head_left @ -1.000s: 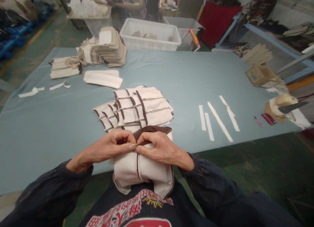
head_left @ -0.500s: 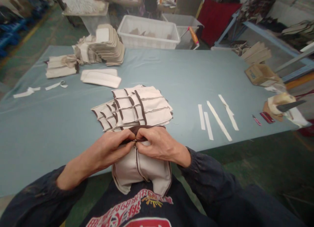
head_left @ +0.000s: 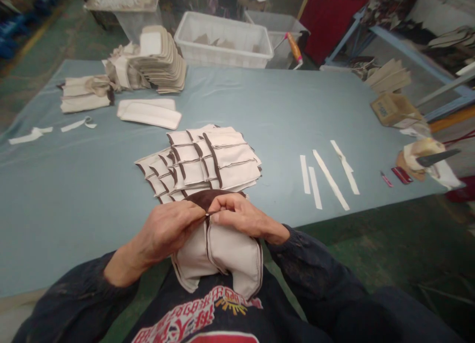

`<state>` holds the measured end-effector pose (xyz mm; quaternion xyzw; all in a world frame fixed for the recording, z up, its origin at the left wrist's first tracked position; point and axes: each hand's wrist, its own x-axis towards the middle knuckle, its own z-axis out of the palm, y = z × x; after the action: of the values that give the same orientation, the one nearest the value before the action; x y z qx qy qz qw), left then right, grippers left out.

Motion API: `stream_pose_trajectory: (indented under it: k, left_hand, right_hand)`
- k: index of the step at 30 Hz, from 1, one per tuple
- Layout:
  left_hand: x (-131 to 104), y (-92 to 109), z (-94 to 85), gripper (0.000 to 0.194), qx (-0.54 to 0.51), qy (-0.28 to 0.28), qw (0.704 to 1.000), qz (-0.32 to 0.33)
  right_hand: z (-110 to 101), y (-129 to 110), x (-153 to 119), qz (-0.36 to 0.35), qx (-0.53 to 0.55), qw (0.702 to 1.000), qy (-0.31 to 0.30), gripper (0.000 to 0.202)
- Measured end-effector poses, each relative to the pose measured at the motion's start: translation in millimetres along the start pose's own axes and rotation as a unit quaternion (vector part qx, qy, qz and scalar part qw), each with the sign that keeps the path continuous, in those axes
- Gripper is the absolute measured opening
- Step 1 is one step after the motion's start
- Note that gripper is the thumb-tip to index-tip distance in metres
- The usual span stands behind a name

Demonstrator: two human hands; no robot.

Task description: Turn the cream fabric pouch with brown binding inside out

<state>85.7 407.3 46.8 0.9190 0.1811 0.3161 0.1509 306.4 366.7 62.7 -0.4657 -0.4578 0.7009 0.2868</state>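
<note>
A cream sewn fabric piece [head_left: 233, 249] with dark brown edging and a middle seam hangs over the table's near edge, against my front. My left hand [head_left: 168, 229] pinches it at the top of that seam, with the fingertips closed on the brown edge. Close beside it, my right hand [head_left: 243, 215] has thumb and forefinger shut on the same edge from the right. A tiny bright spot shows between the fingertips; I cannot make out what it is. Just beyond my hands lies an overlapping pile of similar cream pieces [head_left: 237, 157] with brown trim.
White strips [head_left: 330, 179] lie to the right, near a red-and-pink small tool [head_left: 386, 179] and an open cardboard box [head_left: 393, 110]. Stacked beige panels [head_left: 163, 61] stand back left, two flat pieces [head_left: 152, 113] before them. A white plastic bin [head_left: 222, 41] is behind the table [head_left: 289, 115].
My left hand has turned, its back now more toward the camera, and its fingers have drawn together at the seam. My right fingers have shifted slightly. The view has tilted a little.
</note>
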Motion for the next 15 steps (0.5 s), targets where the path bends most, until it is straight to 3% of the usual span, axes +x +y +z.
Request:
stream_pose_trajectory:
  k: [2, 7, 11, 15]
  left_hand:
    - [-1.3, -2.7, 2.6, 0.019, -0.003, 0.011, 1.000, 0.023]
    - [-0.2, -5.5, 2.4, 0.020, 0.031, 0.013, 0.996, 0.079]
    - [-1.4, -6.2, 1.6, 0.021, 0.038, 0.009, 0.996, 0.076]
    - [-6.5, -8.2, 2.2, 0.024, 0.028, -0.021, 0.997, 0.068]
  right_hand:
    - [0.1, -1.3, 0.5, 0.006, 0.008, 1.000, 0.012, 0.004]
    - [2.3, -0.5, 3.1, -0.016, 0.016, 0.999, 0.039, 0.017]
    - [5.5, 5.1, 5.0, 0.022, 0.051, 0.998, 0.040, 0.009]
    - [7.2, 6.8, 5.0, 0.014, 0.057, 0.997, 0.042, 0.012]
